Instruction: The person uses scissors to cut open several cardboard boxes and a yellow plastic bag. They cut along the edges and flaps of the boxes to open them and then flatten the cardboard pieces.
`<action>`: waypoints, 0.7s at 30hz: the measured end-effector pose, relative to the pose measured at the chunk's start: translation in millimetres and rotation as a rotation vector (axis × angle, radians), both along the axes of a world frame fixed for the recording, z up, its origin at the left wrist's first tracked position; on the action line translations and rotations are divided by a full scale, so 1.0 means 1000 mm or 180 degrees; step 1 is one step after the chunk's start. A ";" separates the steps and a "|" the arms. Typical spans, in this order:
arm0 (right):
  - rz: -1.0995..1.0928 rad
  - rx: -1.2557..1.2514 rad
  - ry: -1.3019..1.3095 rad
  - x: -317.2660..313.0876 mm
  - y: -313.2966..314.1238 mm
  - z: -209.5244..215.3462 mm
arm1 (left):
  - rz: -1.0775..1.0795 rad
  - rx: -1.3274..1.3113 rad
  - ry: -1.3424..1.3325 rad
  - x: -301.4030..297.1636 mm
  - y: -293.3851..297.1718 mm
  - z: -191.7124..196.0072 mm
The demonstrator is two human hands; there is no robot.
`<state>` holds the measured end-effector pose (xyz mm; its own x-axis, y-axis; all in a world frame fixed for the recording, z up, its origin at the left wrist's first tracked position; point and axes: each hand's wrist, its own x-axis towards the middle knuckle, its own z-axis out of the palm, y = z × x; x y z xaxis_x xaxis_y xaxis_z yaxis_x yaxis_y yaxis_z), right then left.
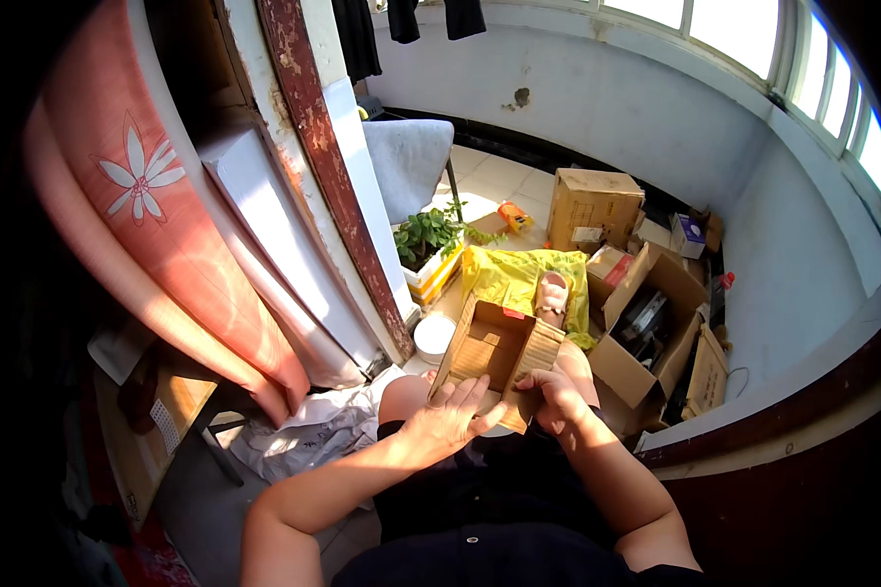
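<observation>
A small open cardboard box (538, 354) is held above my lap, tilted, its bare brown inside facing up. My left hand (450, 416) lies along its near left edge, fingers over the rim and thumb reaching toward the near wall. At the near right corner my right hand (556, 396) is closed on the cardboard edge, thumb and fingers pinching it. Below and beyond the box, a yellow plastic bag (504, 269) is spread on the floor. My sandalled foot (552, 293) rests on that bag.
Cartons crowd the right: a larger open box (646, 328) with dark items inside and a closed carton (592, 210). A leafy plant (426, 240) in a white-and-yellow container and a white bucket (434, 338) stand left. A pink curtain (157, 215) hangs beside the peeling door frame (333, 166).
</observation>
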<state>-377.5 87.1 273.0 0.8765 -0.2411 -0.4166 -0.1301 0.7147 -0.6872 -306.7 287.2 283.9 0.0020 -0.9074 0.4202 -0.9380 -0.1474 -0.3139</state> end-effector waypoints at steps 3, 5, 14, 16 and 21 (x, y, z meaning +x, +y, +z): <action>0.0401 0.0238 -0.0202 -0.006 0.013 0.004 | 0.0466 0.0345 0.0520 -0.007 0.004 0.015; 0.0570 0.0125 -0.0221 -0.010 0.022 -0.007 | 0.0578 0.0272 0.0592 -0.014 0.010 0.019; 0.0909 0.0065 -0.0074 -0.044 0.071 0.003 | 0.0457 0.0738 0.1098 -0.055 0.058 0.042; 0.0910 0.0182 -0.0059 -0.050 0.073 0.011 | 0.0336 0.0665 0.1297 -0.057 0.059 0.047; 0.0721 -0.0034 0.0149 -0.050 0.063 0.033 | 0.0287 0.0571 0.1279 -0.056 0.055 0.052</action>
<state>-427.2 150.5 306.1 0.8886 -0.0449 -0.4566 -0.3183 0.6565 -0.6839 -362.6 342.3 335.4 0.2153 -0.9546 0.2059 -0.9765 -0.2107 0.0446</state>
